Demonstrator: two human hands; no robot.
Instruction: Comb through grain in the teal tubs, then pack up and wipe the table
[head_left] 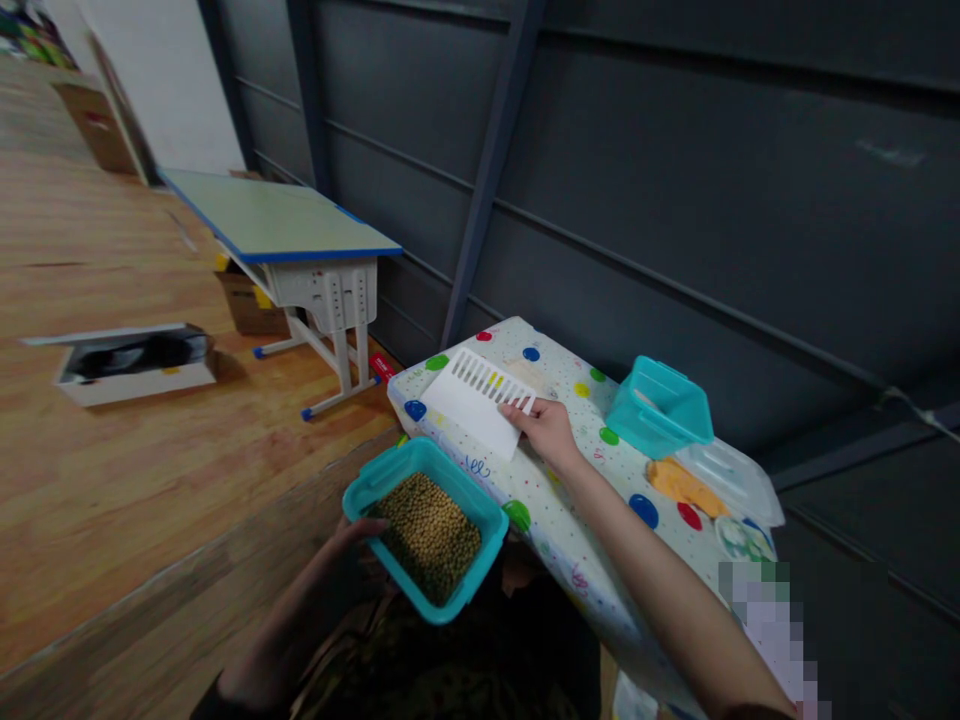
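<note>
My left hand [358,530] grips the near-left rim of a teal container [360,492] full of small greenish-brown beans [429,535], held just off the table's near edge over my lap. My right hand [546,428] pinches the edge of a white slotted plastic sheet [474,407] that lies flat on the polka-dot tablecloth [551,510]. The sheet's row of slots runs along its far side.
An empty teal container [660,408] stands tilted at the table's back, beside a clear lid [733,478] and an orange patch [682,485]. A blue-edged desk [277,220] stands to the left on the wooden floor, with an open white box [135,365] beyond. A dark wall runs behind.
</note>
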